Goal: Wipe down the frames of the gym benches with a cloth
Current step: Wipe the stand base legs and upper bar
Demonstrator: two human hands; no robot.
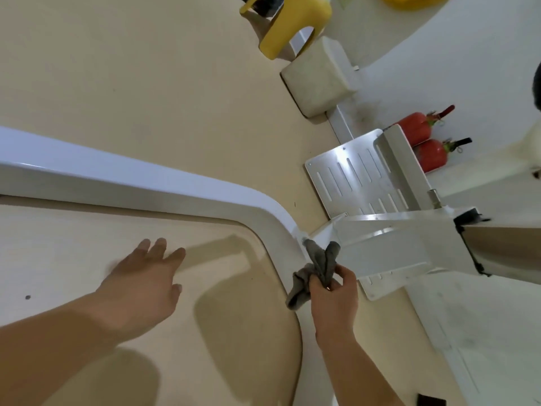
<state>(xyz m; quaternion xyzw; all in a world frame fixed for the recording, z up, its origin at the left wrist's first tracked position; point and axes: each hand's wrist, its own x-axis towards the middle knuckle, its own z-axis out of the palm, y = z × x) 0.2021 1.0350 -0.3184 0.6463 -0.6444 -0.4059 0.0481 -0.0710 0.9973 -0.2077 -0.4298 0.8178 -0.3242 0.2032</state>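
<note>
A white curved bench frame (pixel 152 183) runs from the left edge and bends down at the centre-right, where it meets a white bracket (pixel 389 244). My right hand (pixel 333 297) is closed around a bunched grey cloth (pixel 317 266). The cloth's two upper ends press against the joint between frame and bracket. My left hand (pixel 146 276) hovers with fingers spread over the beige floor inside the frame's curve, holding nothing.
A slotted metal foot plate (pixel 351 177) lies beyond the bracket. Two red fire extinguishers (pixel 424 142) lie against the white wall at the right. A yellow plastic stool (pixel 292 22) and a pale box-shaped cover (pixel 319 80) stand at the top.
</note>
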